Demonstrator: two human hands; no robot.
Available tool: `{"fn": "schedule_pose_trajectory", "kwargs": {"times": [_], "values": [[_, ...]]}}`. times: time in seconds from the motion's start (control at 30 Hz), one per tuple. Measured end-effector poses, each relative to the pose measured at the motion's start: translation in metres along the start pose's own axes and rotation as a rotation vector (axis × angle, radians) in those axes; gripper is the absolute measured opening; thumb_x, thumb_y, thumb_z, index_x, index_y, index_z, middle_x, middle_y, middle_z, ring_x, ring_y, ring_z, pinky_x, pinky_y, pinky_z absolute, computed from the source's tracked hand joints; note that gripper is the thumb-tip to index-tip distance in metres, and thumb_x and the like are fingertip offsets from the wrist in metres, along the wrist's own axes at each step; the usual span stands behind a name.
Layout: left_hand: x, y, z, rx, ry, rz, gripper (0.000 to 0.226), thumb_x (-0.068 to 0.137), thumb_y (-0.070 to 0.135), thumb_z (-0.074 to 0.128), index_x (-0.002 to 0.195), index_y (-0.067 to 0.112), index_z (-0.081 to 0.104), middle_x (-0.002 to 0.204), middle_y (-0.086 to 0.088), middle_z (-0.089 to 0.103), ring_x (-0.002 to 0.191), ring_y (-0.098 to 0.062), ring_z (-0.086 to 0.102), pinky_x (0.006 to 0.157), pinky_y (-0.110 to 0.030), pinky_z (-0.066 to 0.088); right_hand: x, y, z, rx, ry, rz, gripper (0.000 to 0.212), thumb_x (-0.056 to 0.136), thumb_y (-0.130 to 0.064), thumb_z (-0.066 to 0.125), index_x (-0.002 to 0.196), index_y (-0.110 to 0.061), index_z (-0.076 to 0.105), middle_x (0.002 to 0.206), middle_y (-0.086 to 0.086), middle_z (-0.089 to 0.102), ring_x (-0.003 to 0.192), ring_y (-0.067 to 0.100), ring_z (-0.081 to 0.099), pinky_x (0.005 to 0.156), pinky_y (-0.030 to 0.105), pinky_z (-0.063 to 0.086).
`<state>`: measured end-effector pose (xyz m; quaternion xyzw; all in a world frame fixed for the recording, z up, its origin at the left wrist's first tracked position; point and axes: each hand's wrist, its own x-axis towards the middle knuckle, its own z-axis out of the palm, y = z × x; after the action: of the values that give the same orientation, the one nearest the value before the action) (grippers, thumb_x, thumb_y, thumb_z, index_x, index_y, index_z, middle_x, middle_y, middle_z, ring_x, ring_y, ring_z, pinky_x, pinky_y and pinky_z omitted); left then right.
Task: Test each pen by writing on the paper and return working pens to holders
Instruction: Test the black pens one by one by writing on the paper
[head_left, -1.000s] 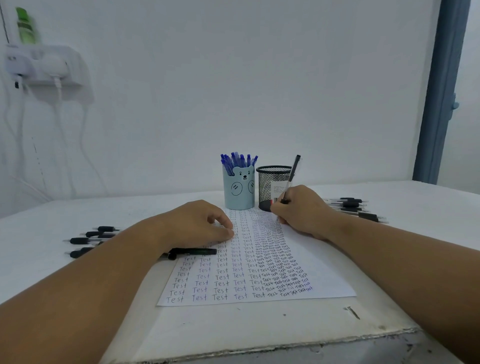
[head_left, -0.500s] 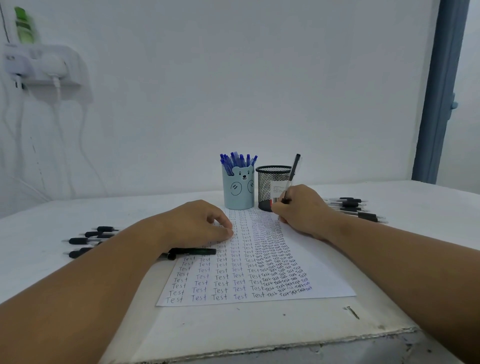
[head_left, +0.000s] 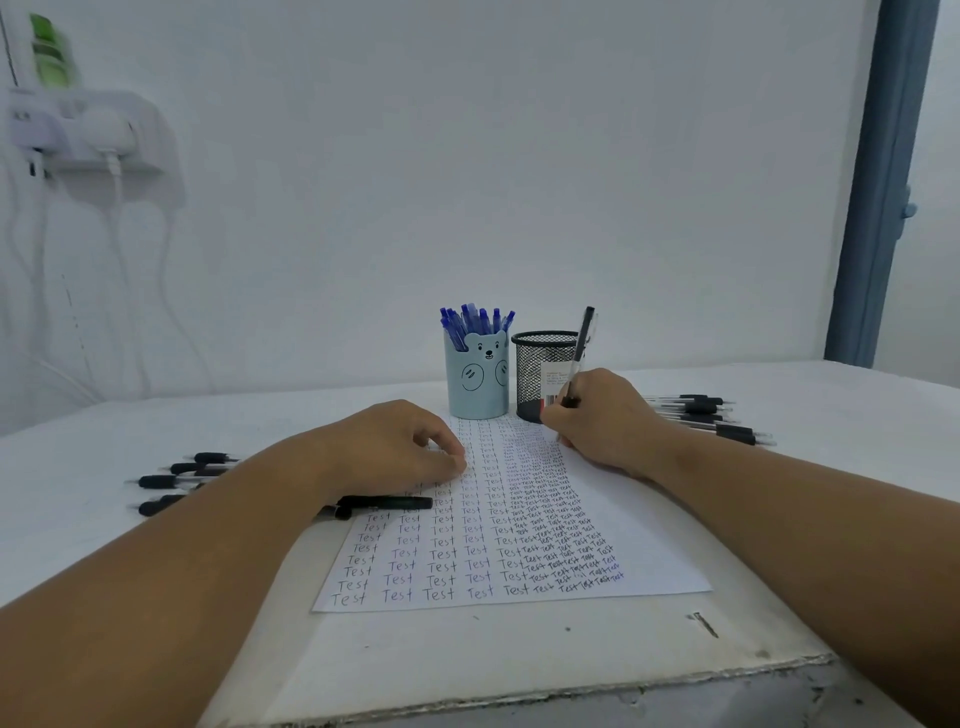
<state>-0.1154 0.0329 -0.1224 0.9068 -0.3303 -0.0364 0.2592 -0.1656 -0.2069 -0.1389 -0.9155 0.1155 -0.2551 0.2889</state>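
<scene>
A right hand grips a black pen on a nearly filled paper (left hand, loosely curled, steadies it); black pens likely await testing.

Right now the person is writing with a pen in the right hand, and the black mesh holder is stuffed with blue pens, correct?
Not quite. In the head view the blue pens stand in the light blue bear holder; the black mesh holder shows none. The right hand does hold a pen.

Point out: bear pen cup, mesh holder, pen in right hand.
bear pen cup (head_left: 477, 382): head view, front wall below the face.
mesh holder (head_left: 530, 371): head view, left mesh wall.
pen in right hand (head_left: 584, 338): head view, upper barrel.
</scene>
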Motion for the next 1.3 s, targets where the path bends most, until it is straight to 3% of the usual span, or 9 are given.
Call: {"fn": "schedule_pose_trajectory", "kwargs": {"times": [0.2,0.37,0.5,0.6,0.7,0.87,1.03,1.13,1.3], "values": [[0.0,0.0,0.0,0.002,-0.007,0.001,0.014,0.091,0.045,0.069,0.102,0.038,0.074,0.115,0.016,0.063,0.113,-0.004,0.057,0.089,-0.022,0.039,0.0,0.001,0.001,0.016,0.048,0.003,0.031,0.09,-0.027,0.06,0.081,0.002,0.068,0.076,0.012,0.071,0.068,0.021,0.059,0.06,0.029,0.045],[0.001,-0.001,-0.001,0.002,-0.012,0.001,0.014,0.09,0.046,0.069,0.102,0.039,0.075,0.114,0.017,0.063,0.113,-0.002,0.057,0.092,-0.022,0.037,-0.012,-0.007,-0.005,0.389,0.105,-0.056,0.051,0.103,-0.037,0.044,0.073,-0.001,0.065,0.057,0.006,0.061,0.049,0.011,0.048,0.055,0.028,0.038],[0.001,-0.002,-0.001,0.003,-0.01,0.0,0.014,0.09,0.045,0.069,0.102,0.038,0.075,0.116,0.014,0.064,0.113,-0.004,0.057,0.09,-0.022,0.039,-0.015,-0.016,-0.008,0.099,0.146,-0.27,0.054,0.107,-0.038,0.039,0.074,-0.002,0.061,0.066,0.01,0.06,0.06,0.018,0.053,0.061,0.034,0.042],[0.002,-0.002,-0.001,0.002,-0.019,0.004,0.015,0.091,0.046,0.069,0.103,0.039,0.074,0.117,0.016,0.063,0.115,-0.002,0.056,0.095,-0.024,0.037,-0.013,-0.018,-0.008,0.084,0.095,-0.307,0.015,0.107,-0.022,0.042,0.1,-0.015,0.053,0.083,0.009,0.06,0.067,0.02,0.053,0.066,0.039,0.043],[0.002,-0.001,-0.001,0.005,-0.017,0.001,0.015,0.091,0.045,0.068,0.104,0.038,0.074,0.116,0.016,0.063,0.113,-0.003,0.056,0.09,-0.022,0.038,-0.015,-0.018,-0.01,0.122,0.1,-0.338,0.026,0.105,-0.012,0.036,0.128,-0.025,0.042,0.085,0.013,0.063,0.069,0.03,0.058,0.062,0.045,0.048],[0.003,-0.001,-0.001,0.023,-0.003,-0.003,0.016,0.091,0.047,0.068,0.103,0.039,0.074,0.117,0.011,0.064,0.113,-0.006,0.059,0.085,-0.02,0.041,-0.017,-0.017,-0.013,0.106,0.101,-0.434,0.015,0.106,-0.014,0.037,0.113,-0.02,0.049,0.07,0.0,0.052,0.053,0.007,0.039,0.05,0.022,0.033],[0.004,-0.004,0.0,0.007,0.0,-0.002,0.015,0.09,0.046,0.069,0.101,0.038,0.075,0.117,0.006,0.068,0.114,-0.011,0.061,0.083,-0.015,0.039,-0.014,-0.013,-0.011,0.029,0.097,-0.45,0.011,0.107,-0.023,0.043,0.109,-0.023,0.054,0.074,-0.006,0.056,0.065,0.015,0.047,0.062,0.036,0.04],[0.004,-0.004,0.0,0.014,-0.001,0.004,0.015,0.091,0.047,0.069,0.102,0.039,0.074,0.116,0.012,0.065,0.113,-0.005,0.059,0.084,-0.018,0.041,-0.013,-0.012,-0.011,0.01,0.1,-0.439,0.014,0.108,-0.025,0.039,0.099,-0.023,0.051,0.075,0.001,0.059,0.069,0.028,0.054,0.064,0.044,0.045],[0.006,-0.004,0.0,0.012,-0.003,0.008,0.016,0.091,0.047,0.068,0.103,0.039,0.074,0.116,0.012,0.065,0.112,-0.005,0.059,0.079,-0.01,0.036,-0.01,-0.01,-0.013,-0.039,0.077,-0.431,0.023,0.107,-0.022,0.041,0.088,-0.025,0.055,0.081,0.005,0.063,0.073,0.029,0.055,0.069,0.047,0.046]]}}
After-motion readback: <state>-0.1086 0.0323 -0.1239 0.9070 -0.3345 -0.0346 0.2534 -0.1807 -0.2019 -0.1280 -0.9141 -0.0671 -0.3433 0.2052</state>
